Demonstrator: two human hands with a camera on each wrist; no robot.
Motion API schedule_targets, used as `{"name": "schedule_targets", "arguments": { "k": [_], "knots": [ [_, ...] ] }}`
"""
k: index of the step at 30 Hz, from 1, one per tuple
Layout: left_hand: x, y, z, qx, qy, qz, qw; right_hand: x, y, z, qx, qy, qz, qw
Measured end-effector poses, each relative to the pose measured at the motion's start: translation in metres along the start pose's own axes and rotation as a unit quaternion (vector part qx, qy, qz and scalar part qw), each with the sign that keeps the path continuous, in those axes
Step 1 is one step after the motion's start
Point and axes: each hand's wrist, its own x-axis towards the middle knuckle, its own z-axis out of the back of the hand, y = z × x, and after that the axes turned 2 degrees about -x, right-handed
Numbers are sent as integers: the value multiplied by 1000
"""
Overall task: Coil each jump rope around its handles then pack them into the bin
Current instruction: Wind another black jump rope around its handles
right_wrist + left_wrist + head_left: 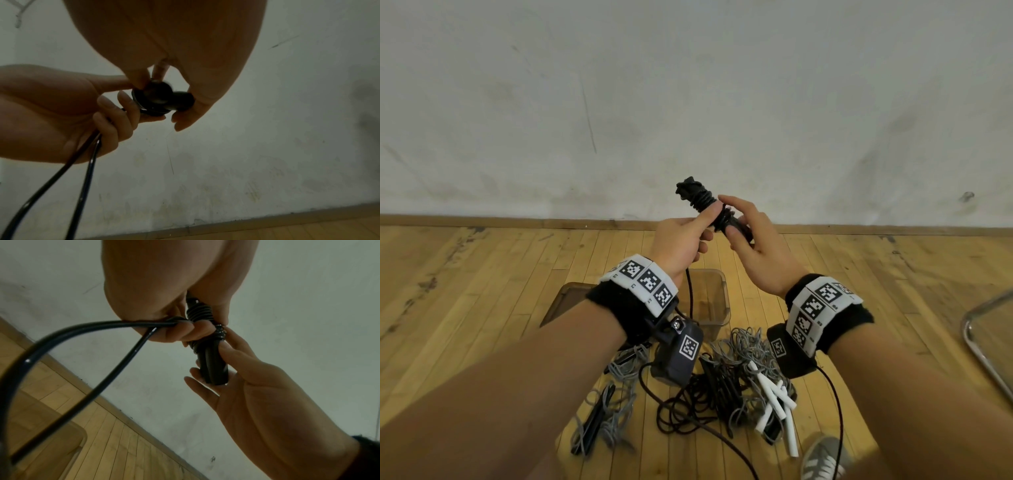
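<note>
Left hand curls round doubled black cord, thumb pinning wraps on the paired handles; right hand cups handle butts, fingers loosely bent. Cord looks slick, springy, light, so best pinched hard at last wrap. Bin on floor below, loose ropes beside.
</note>
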Motion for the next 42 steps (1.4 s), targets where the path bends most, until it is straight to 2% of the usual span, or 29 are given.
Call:
{"name": "schedule_targets", "arguments": {
  "k": [3, 6, 12, 14, 18, 23, 28, 37, 42],
  "knots": [
    [3, -1, 2, 2, 1, -8, 1000, 0, 4, 4, 76, -4, -72, 994],
    [3, -2, 3, -21, 29, -4, 999, 0, 1, 5, 128, -14, -135, 982],
    [4, -3, 3, -9, 59, -3, 998, 1, 7, 6, 206, 5, -141, 968],
    [5, -2, 5, -12, 56, 4, 998, 1, 5, 7, 189, -10, -130, 973],
    [7, 3, 7, 13, 34, 12, 999, -1, -1, 5, 59, -36, -92, 993],
    [8, 7, 6, 42, 5, 4, 999, -2, -2, 8, -10, -61, -84, 995],
    [6, 11, 2, 81, -7, -19, 996, 1, -2, 8, -42, -91, -93, 991],
    [3, 2, 0, -2, -4, 19, 1000, -2, 0, 8, -133, -103, -69, 983],
    [0, 2, -1, -4, -18, 15, 1000, -1, -4, 2, -114, -70, -43, 990]
  ]
}}
